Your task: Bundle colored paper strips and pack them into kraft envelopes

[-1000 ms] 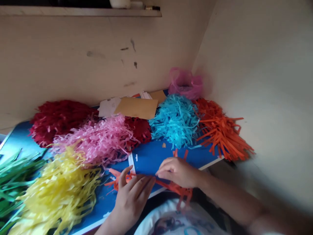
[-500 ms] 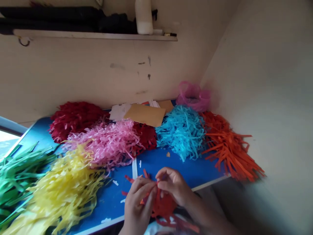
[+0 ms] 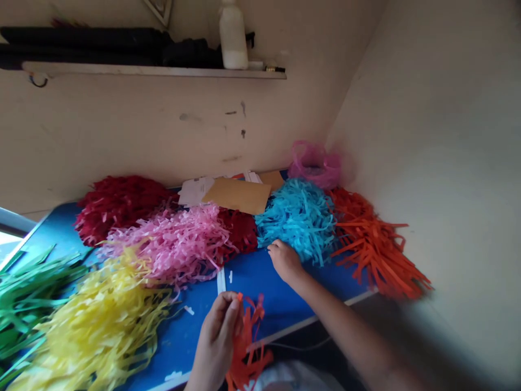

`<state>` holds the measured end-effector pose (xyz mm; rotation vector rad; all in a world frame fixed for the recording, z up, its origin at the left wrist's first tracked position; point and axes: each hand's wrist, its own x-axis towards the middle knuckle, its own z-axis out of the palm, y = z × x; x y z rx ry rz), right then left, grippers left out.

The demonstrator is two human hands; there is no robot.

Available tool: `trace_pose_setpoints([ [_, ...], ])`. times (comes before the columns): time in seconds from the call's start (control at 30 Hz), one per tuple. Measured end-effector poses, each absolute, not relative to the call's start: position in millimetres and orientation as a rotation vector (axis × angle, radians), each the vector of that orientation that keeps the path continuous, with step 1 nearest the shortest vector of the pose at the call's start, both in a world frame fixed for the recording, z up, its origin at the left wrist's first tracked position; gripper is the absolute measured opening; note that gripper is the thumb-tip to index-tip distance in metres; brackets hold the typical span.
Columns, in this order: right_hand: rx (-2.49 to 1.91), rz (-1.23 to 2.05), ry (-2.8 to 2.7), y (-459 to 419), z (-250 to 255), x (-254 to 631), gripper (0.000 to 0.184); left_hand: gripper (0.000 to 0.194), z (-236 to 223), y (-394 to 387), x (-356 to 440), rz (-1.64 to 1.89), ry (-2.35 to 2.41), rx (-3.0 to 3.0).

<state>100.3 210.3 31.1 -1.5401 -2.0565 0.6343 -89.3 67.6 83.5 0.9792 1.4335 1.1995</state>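
Left hand point(image 3: 220, 326) pinches orange streamers point(image 3: 245, 350) at the front edge point(image 3: 293, 326), tabletop point(image 3: 252, 274) between it and right hand point(image 3: 285, 263), grip unclear.

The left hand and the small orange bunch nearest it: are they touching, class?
Touching. The head view shows the left hand pinching the top of the small orange bunch between thumb and fingers.

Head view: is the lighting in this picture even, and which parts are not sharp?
Head view, lighting: uneven, with a washed-out bright patch at the left edge and a dark lower right corner; head view, sharpness: the orange pile at right smears at its lower tips, and the orange strips in the left hand look slightly soft.
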Motion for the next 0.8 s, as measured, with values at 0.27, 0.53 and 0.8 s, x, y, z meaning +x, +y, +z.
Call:
trace_pose_setpoints([
  [0.27,-1.08,1.25,-1.754,124,71,94,0.004,0.028,83,73,-83,1.077,1.596,1.454],
  [0.53,-1.052,1.602,-1.239,107,65,91,0.016,0.02,83,71,-76,1.094,1.527,1.572],
  [0.8,-1.146,1.372,-1.524,99,73,96,0.007,0.013,81,66,-82,1.086,1.463,1.796],
])
